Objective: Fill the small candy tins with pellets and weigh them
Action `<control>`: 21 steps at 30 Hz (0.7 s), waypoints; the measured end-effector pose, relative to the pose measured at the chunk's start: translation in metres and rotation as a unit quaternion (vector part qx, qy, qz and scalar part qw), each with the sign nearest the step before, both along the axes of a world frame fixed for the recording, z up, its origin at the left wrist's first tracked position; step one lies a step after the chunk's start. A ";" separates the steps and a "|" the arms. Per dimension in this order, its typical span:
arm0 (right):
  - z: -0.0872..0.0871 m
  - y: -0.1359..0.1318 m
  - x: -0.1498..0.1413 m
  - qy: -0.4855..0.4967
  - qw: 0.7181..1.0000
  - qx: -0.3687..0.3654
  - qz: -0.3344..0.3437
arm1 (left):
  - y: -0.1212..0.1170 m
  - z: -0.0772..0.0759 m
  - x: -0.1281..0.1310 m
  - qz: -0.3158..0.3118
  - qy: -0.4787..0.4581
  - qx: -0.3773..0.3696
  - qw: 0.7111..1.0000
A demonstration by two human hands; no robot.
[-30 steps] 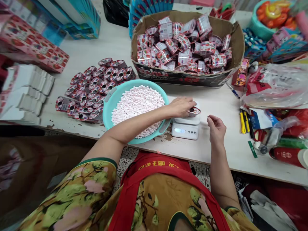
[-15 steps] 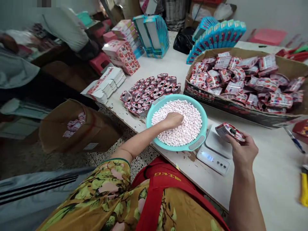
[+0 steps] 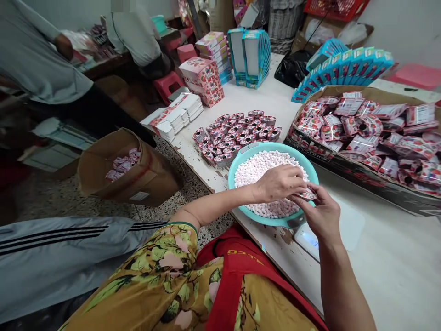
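Over the turquoise bowl [image 3: 231, 174] full of small pale pink-white candies [image 3: 251, 168], my two hands come together. My right hand [image 3: 324, 212] grips a small red printed candy box [image 3: 308, 195], fingers and thumb around its sides. Across the top of that box, my left hand [image 3: 280, 184] is closed, fingers curled and pressed together; what they hold is hidden. A white digital scale [image 3: 310, 240] stands beside the bowl, partly covered by my right hand and forearm. Behind the bowl stand several similar small boxes [image 3: 237, 133] with dark round holes on top.
A long carton [image 3: 344, 172] of filled printed packs lies on the right. Flat white cartons [image 3: 179, 115], strawberry-print boxes [image 3: 206, 82] and blue boxes [image 3: 253, 57] line the back. On the floor at left stands a brown carton [image 3: 151, 174]. Other people [image 3: 51, 59] are beyond it.
My left hand has risen from the candies and moved right to the small box. My right hand has brought that box left from above the scale to the bowl's edge. The view has shifted.
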State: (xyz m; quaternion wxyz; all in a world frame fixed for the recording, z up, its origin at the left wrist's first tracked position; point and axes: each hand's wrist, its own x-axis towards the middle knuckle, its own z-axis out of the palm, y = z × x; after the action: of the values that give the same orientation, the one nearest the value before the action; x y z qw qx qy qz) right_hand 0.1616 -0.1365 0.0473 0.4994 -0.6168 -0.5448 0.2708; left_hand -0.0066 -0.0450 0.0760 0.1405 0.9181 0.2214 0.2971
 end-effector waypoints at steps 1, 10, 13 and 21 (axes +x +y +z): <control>-0.002 0.002 -0.002 0.017 1.000 -0.006 0.007 | 0.001 0.000 -0.003 -0.002 -0.004 -0.013 1.000; 0.002 0.019 -0.041 0.058 0.992 -0.005 0.111 | -0.005 0.023 -0.073 -0.066 0.046 -0.165 0.983; 0.012 0.021 -0.047 0.040 0.986 0.032 0.159 | -0.019 0.032 -0.112 0.045 0.017 -0.150 0.987; 0.033 0.107 0.082 -0.107 0.976 0.131 -0.136 | -0.017 -0.046 -0.230 0.384 0.144 -0.180 0.894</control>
State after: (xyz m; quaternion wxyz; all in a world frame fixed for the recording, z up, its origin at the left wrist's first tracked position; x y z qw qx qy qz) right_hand 0.2432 -0.0296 0.0805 0.5470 -0.6396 -0.5369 0.0590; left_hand -0.2364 -0.0621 0.0301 0.1445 0.7533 0.6244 0.1475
